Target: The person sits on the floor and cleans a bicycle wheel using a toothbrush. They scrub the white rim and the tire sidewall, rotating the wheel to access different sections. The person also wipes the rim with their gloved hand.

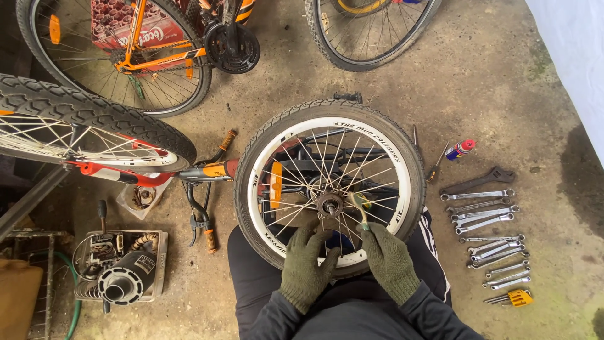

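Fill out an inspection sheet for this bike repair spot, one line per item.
Surface: bare concrete floor, stained and damp-looking.
Job's things: small white-rimmed bicycle wheel lying flat against the person's knees; a wrench at its hub.
Clutter: row of spanners on the floor at right, spray can, screwdriver, yellow hex key set, engine part on a tray at left.
Grippers: left hand, gloved, resting on the tyre; right hand, gloved, gripping the wrench.
Cables: green hose at far left.
Surroundings: orange bicycle and other wheels around the spot.
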